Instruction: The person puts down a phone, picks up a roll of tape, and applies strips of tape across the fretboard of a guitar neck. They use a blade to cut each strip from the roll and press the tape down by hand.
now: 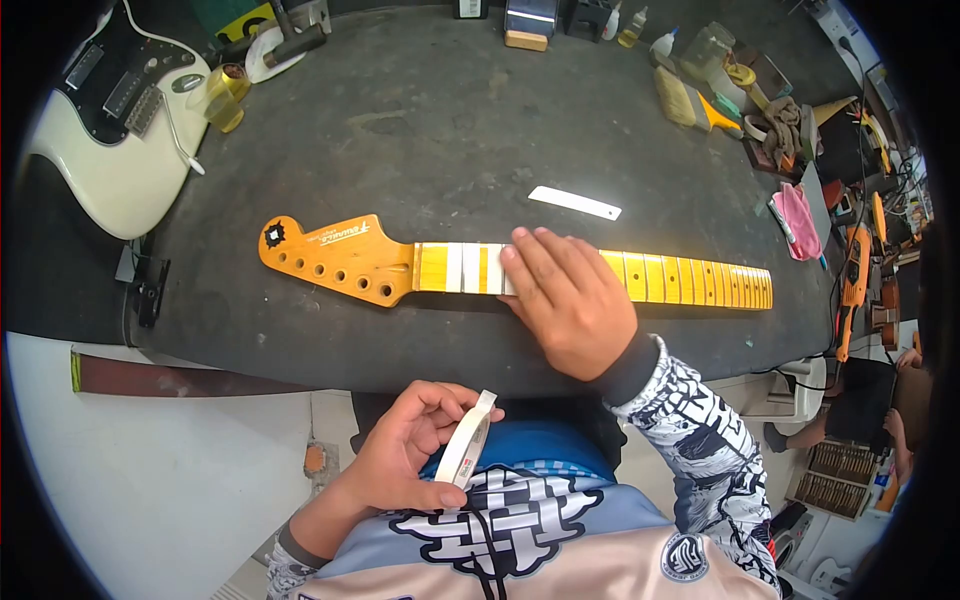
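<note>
A guitar neck (690, 281) lies across the dark work surface, its headstock (345, 255) with several tuner holes on the left. White strips of masking tape (455, 267) cover parts of the fretboard between frets near the headstock. My right hand (575, 305) rests flat on the fretboard, fingers stretched out together over the end of the taped part and hiding what is under them. Below the table edge, in front of my body, my left hand (420, 450) grips a roll of masking tape (463, 445) between thumb and fingers.
A white blade-like strip (575, 203) lies beyond the neck. A white electric guitar body (125, 150) is at the left. Along the back stand a hammer (290, 48) and small bottles (632, 28). A brush (690, 103) and a pink cloth (797, 220) lie right.
</note>
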`<act>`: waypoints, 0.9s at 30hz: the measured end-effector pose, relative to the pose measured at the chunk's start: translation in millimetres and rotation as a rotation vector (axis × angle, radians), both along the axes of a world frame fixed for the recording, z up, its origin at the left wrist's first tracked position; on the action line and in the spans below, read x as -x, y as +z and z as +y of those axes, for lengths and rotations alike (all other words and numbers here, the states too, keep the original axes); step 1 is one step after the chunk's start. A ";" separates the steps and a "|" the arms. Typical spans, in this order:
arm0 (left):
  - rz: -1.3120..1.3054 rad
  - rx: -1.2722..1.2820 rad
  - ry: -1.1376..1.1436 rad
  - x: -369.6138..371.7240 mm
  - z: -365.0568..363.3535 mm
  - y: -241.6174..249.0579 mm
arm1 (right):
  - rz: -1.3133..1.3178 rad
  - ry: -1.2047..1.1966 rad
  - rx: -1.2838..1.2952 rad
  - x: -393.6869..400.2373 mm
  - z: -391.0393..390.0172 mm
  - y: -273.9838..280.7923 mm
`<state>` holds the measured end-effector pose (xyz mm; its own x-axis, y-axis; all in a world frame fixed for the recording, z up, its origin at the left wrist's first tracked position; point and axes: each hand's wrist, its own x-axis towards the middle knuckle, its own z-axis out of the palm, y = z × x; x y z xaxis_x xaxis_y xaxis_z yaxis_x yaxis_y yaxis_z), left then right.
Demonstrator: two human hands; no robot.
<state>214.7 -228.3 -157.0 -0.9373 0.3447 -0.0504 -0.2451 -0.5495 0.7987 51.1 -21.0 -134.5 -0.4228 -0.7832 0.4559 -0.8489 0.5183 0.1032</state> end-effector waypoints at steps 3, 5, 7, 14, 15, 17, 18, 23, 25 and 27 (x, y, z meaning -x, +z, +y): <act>0.015 0.001 -0.006 -0.7 0.8 -0.4 | 0.044 0.016 0.022 -5.1 1.1 -7.0; 0.021 -0.002 -0.011 -1.5 1.2 0.4 | 0.042 0.014 0.068 -3.9 1.5 -9.9; 0.029 -0.002 -0.012 -2.0 2.0 1.3 | 0.062 0.013 0.032 -8.1 3.0 -5.1; 0.013 -0.043 0.048 1.2 3.5 11.7 | -0.123 0.034 0.083 -46.5 17.0 9.2; 0.026 -0.024 0.055 2.2 4.8 13.2 | -0.209 0.055 0.120 -53.8 23.0 15.8; 0.051 0.013 0.070 6.7 9.9 16.0 | -0.500 0.007 0.322 -62.4 30.7 25.4; 0.169 0.090 0.058 12.6 16.0 18.8 | -0.695 -0.016 0.433 -67.1 36.5 27.6; 0.347 0.270 0.037 26.5 31.2 19.7 | -1.316 -0.093 0.775 -77.8 41.0 34.5; 0.397 0.324 0.043 28.0 35.9 20.6 | -1.384 -0.119 0.828 -78.7 40.6 36.0; 0.446 0.368 0.043 30.0 39.0 20.5 | -1.416 -0.140 0.824 -75.7 42.0 36.6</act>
<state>184.7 -189.4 -136.5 -0.9082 0.3403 0.2438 0.1759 -0.2183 0.9599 126.9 21.0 -97.9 -0.8830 -0.4621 -0.0824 0.0337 0.1127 -0.9931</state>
